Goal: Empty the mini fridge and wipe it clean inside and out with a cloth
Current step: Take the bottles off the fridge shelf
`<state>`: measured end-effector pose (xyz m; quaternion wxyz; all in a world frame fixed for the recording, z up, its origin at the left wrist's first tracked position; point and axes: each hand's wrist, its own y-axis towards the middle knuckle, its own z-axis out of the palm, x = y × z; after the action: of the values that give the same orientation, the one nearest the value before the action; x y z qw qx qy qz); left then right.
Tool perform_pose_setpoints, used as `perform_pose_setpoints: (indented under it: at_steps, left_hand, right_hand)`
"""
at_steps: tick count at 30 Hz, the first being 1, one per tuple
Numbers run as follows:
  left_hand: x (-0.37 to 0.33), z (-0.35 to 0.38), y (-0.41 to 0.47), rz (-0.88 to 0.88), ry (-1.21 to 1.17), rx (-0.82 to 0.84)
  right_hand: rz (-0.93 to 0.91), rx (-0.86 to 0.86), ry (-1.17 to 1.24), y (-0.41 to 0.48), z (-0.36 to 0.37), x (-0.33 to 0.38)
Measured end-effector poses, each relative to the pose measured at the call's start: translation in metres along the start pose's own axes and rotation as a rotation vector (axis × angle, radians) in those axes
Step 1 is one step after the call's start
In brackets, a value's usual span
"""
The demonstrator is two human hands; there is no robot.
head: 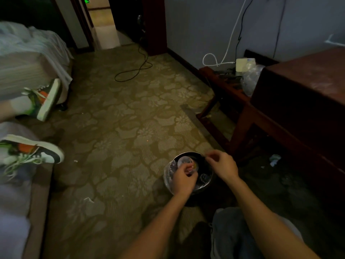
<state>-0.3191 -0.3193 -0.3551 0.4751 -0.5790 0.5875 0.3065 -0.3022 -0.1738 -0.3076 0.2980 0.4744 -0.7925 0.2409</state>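
— How many hands do you count?
— Two, both mine: my left hand (pixel 183 179) and my right hand (pixel 223 166).
— Bins and cups?
— One bin (pixel 188 153) and one clear cup (pixel 183 161).
— Shoes?
— Two: the far sneaker (pixel 46 100) and the near sneaker (pixel 35 153).
— Cables?
— Two again: one black cable (pixel 134 71) and one white cable (pixel 225 55). There's also one white box (pixel 242 64).
— Furniture?
— One bed (pixel 28 58), one wooden rack (pixel 214 75) and one dark cabinet (pixel 308 86).
— Anything else?
— One clear plastic bag (pixel 250 81) and one crumpled white scrap (pixel 274 159). A few tiny bits lie on the carpet, too small to count.
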Motion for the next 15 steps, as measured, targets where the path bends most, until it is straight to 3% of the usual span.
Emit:
perform_pose_setpoints:
  at_steps: [6, 15]
  left_hand:
    - [-0.038, -0.034, -0.027, 0.065, -0.176, -0.059]
    - [-0.090, -0.061, -0.051, 0.361, 0.092, 0.140]
  right_hand:
    - [-0.069, -0.097, 0.242, -0.039, -0.011, 0.017]
    - [-0.181, -0.226, 0.323, -0.083, -0.060, 0.040]
